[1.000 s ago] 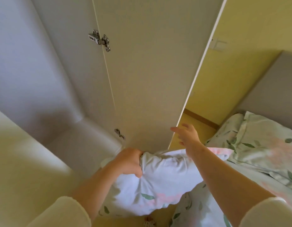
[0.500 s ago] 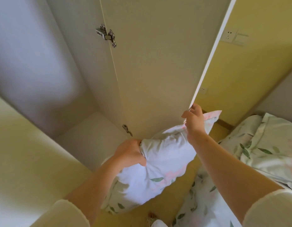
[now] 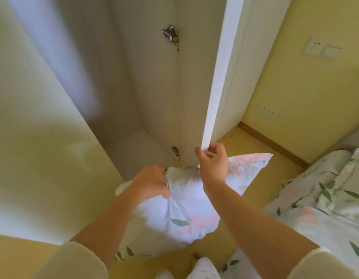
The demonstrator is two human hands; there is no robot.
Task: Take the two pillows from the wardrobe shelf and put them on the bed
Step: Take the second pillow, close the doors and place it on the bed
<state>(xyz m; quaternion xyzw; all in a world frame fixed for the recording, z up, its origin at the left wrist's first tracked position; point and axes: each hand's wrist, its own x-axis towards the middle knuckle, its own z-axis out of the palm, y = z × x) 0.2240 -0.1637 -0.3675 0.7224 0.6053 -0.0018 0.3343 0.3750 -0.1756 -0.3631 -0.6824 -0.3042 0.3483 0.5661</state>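
My left hand [image 3: 151,181] grips a bunched fold of a white pillow [image 3: 182,212] printed with green leaves and pink blotches, holding it in the air in front of the wardrobe. My right hand [image 3: 212,160] pinches the lower edge of the white wardrobe door [image 3: 217,77], thumb on one side and fingers on the other. A corner of the pillow sticks out to the right behind that hand. The bed [image 3: 323,208], with matching leaf-print bedding, lies at the lower right. I see no second pillow on the wardrobe shelf [image 3: 134,156].
The wardrobe interior is white, with two metal hinges [image 3: 171,37] on its right side wall. A yellow wall with sockets [image 3: 315,47] stands behind the door. Yellow floor with a wooden skirting [image 3: 275,146] runs between wardrobe and bed. My feet show at the bottom edge.
My right hand reached out to the door's edge and took hold of it, and the door has swung from wide open to nearly edge-on. My left hand kept its grip on the pillow.
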